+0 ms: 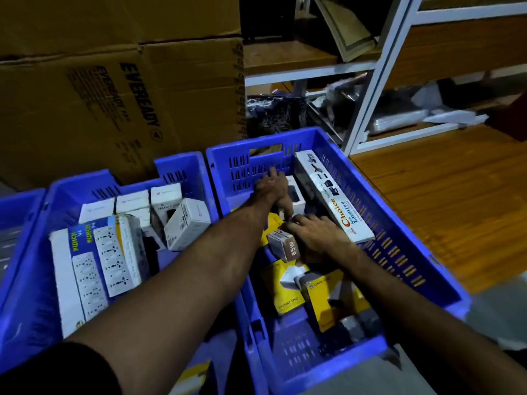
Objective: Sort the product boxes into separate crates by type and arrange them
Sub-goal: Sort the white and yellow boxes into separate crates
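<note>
Head view: wood floor (445, 201), white shelving (379, 81), cardboard cartons (114, 89).

I'm looking into what reads as a stockroom or small warehouse for electrical goods. Big brown shipping cartons (119, 81), one printed EVEREADY, are stacked against the back. Blue perforated plastic crates (399, 223) sit side by side on the floor, filled with retail boxes: white power-strip packs marked PUNCH (85, 269), small white adapter boxes (185, 223), a charger box marked 65W (285, 246). White metal racking (379, 81) with wooden shelves holds plastic-wrapped packages (399, 118).
</note>
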{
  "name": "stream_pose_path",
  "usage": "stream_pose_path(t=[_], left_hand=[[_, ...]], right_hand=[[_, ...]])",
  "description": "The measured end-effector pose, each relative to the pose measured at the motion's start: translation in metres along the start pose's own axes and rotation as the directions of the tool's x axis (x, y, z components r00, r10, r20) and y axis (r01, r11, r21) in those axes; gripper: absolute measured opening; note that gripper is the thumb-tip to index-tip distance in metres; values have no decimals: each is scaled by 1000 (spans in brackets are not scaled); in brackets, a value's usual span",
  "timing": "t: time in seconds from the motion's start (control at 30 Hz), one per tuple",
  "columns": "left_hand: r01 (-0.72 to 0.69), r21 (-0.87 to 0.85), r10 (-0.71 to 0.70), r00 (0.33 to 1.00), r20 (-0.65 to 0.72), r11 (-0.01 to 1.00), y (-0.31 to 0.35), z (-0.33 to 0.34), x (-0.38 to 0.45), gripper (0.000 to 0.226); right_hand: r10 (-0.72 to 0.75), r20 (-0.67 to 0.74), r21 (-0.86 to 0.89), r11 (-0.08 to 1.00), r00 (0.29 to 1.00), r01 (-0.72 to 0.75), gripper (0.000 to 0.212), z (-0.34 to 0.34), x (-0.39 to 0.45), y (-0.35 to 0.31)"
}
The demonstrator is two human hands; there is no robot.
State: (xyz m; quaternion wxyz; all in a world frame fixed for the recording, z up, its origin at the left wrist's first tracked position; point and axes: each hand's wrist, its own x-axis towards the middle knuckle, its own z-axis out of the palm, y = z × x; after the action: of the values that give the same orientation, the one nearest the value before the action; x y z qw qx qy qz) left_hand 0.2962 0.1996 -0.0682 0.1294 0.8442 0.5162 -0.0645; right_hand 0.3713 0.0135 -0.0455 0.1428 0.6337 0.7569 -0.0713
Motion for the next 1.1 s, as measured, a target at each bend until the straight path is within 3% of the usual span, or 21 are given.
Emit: stream_pose_path(t=[0.1,0.23,0.3,0.37,0.47,0.53,0.6,0.7,0.77,0.83,0.93,1.1], left_hand=[[-9,-103,17,997,76,995,4,-23,-15,116],[-85,-279,81,996,-25,957,-8,-67,-31,122],[-131,-402,106,991,-85,906,-21,-91,-49,120],[-185,-511,126,981,-148,839,-41,-107,-73,119],[-275,-557,116,946,-304,784,-76,-117,-118,112],[-306,-588,65,917,-394,749,-92,-123,-159,112],[-342,-619,32,890,-454,707,-107,-127,-206,109],[-295,-565,5,889,-457,770,-132,-122,-270,118],[-115,-472,-100,908,-408,874,-149,-109,-306,134],[-4,-398,-161,910,-382,917,-164,-95,-334,142],[72,-297,-192,897,-398,952,-180,-81,-352,142],[120,-114,-158,881,-445,986,-179,-69,-338,120]], right_hand=[[-18,-105,154,987,994,34,69,-10,-4,4],[131,-270,577,815,954,51,64,-28,-24,12],[208,-271,776,625,940,85,64,-36,-37,14],[266,-248,924,355,931,145,52,-46,-52,12],[270,-175,982,-14,947,186,32,-58,-83,0],[248,-141,972,-150,958,181,31,-62,-101,-8],[238,-147,958,-208,960,198,34,-68,-117,-20],[212,-172,966,-153,962,207,44,-79,-132,-40],[140,-187,975,-90,972,201,55,-89,-142,-59],[61,-208,978,-10,976,209,64,-96,-147,-84],[31,-333,904,295,942,310,74,-101,-144,-127],[29,-419,730,605,907,318,75,-102,-120,-186]])
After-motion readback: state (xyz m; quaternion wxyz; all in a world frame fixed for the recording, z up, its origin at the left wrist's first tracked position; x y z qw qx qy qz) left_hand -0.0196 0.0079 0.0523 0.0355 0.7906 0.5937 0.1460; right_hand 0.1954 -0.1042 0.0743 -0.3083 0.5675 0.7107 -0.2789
